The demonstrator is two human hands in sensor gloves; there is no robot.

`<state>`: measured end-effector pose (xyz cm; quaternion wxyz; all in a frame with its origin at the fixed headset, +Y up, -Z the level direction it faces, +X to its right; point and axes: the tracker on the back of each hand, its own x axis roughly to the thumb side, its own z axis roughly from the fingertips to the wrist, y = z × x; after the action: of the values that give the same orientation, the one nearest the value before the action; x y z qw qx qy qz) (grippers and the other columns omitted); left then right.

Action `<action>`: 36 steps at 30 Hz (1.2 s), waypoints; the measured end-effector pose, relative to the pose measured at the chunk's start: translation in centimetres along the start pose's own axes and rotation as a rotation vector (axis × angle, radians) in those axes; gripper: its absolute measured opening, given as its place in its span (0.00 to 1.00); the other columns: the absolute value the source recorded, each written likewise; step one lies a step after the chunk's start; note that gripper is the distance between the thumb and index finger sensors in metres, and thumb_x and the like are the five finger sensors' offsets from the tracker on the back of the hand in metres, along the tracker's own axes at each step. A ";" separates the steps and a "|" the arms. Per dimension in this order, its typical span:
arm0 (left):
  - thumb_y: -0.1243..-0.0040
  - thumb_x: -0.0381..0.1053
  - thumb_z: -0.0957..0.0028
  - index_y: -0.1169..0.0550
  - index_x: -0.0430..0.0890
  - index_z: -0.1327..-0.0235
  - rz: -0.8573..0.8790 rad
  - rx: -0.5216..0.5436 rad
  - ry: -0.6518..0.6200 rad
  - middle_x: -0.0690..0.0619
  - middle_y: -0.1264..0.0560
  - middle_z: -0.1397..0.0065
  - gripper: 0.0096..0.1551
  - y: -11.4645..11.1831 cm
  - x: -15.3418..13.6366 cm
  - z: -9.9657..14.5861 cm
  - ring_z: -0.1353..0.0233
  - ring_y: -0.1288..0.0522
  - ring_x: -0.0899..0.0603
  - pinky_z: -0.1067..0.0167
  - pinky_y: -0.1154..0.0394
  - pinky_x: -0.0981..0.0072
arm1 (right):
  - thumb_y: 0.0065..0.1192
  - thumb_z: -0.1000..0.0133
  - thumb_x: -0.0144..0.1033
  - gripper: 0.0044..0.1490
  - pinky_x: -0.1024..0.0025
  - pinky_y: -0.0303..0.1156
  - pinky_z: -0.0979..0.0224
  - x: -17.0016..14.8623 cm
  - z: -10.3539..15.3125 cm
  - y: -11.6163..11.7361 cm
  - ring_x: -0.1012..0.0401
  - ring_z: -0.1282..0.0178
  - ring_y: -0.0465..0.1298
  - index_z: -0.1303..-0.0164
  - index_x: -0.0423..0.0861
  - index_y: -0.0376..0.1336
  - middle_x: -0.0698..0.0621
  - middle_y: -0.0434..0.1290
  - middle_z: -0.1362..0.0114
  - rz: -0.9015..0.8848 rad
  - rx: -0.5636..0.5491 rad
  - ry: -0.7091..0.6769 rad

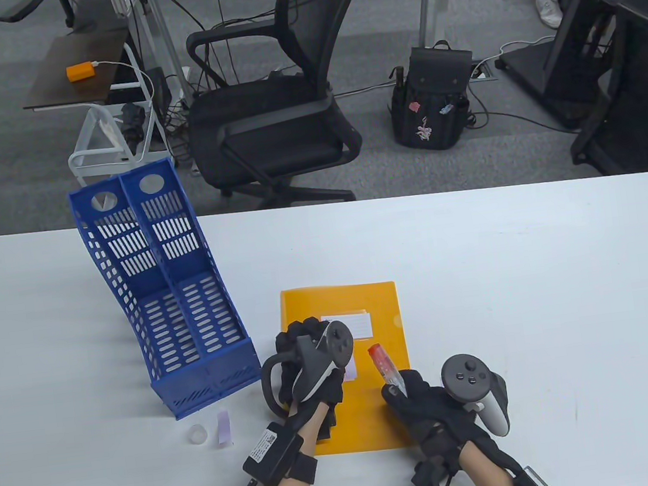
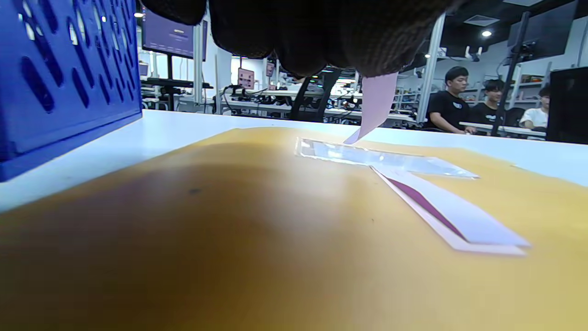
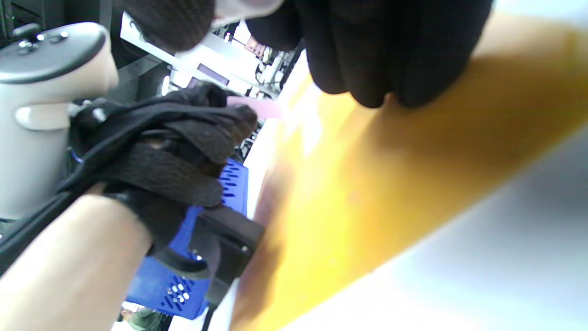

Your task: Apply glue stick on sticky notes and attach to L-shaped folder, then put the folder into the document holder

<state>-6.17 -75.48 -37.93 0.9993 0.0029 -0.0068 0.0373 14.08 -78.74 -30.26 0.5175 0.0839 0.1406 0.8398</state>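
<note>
From the table view, your left hand (image 1: 309,363) sits curled over the folder (image 1: 368,314); your right hand (image 1: 432,407) grips the glue stick (image 1: 385,365) beside it. At your left wrist, fingers pinch a pink note (image 2: 377,105) above the folder. Your right-wrist view shows the holder (image 3: 183,257) behind your left hand.

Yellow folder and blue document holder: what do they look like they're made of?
The yellow L-shaped folder looks like thin, smooth plastic film: it lies flat, with soft glare in the left wrist view. The blue slotted document holder looks like rigid moulded plastic, judging by its even slots and stiff upright walls.
</note>
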 end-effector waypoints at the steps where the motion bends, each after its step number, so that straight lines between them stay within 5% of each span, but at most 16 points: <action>1: 0.38 0.51 0.46 0.27 0.51 0.41 -0.013 0.001 -0.006 0.49 0.31 0.24 0.20 -0.1 0.1 0.0 0.21 0.36 0.39 0.25 0.41 0.37 | 0.50 0.44 0.49 0.40 0.46 0.72 0.37 0.0 0.0 0.0 0.36 0.33 0.69 0.34 0.31 0.53 0.29 0.63 0.29 0.000 0.000 0.000; 13: 0.32 0.52 0.50 0.19 0.55 0.47 -0.049 -0.120 -0.097 0.51 0.22 0.28 0.18 -1.5 0.7 -0.1 0.25 0.27 0.41 0.29 0.35 0.38 | 0.50 0.44 0.49 0.40 0.46 0.71 0.37 0.0 0.0 0.0 0.36 0.33 0.69 0.34 0.31 0.53 0.28 0.63 0.29 0.007 0.002 -0.006; 36: 0.33 0.52 0.50 0.18 0.57 0.46 -0.079 -0.211 -0.092 0.54 0.26 0.25 0.19 -1.4 0.9 0.1 0.23 0.29 0.41 0.29 0.36 0.37 | 0.51 0.44 0.49 0.40 0.46 0.71 0.37 0.0 0.0 0.0 0.36 0.33 0.69 0.34 0.31 0.53 0.29 0.63 0.29 0.001 0.002 -0.004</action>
<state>-5.13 -76.80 -37.86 0.9933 -0.1004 -0.0564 -0.0034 14.06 -78.71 -30.23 0.5171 0.0859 0.1404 0.8400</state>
